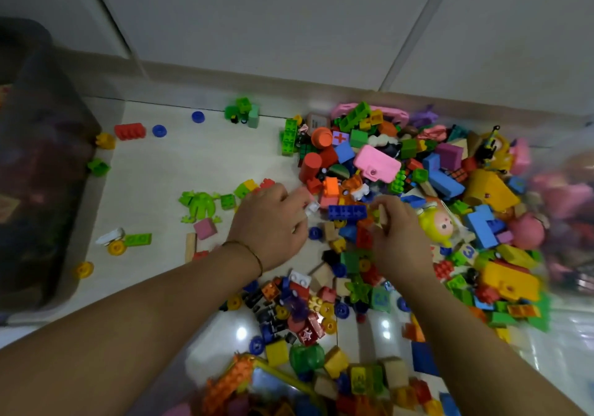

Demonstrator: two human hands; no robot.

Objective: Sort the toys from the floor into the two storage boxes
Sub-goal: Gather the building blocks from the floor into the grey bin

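Many toys (443, 177), left hand (270, 222) holding white brick (312, 208), right hand (398, 239) pinching block (383, 216)

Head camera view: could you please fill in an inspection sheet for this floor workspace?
Surface: glossy pale tiled floor, with light glare near the bottom.
Job's things: heap of multi-coloured plastic and wooden building blocks on the right; dark translucent storage box at left; blurred clear box, seemingly at far right.
Clutter: green plastic frog, red plastic brick and blue plastic rings lie apart from the heap.
Grippers: left hand is curled at a small white brick, grip unclear; right hand pinches a pale wooden block.
Cables: nothing seen.
Surroundings: white panelled wall behind.
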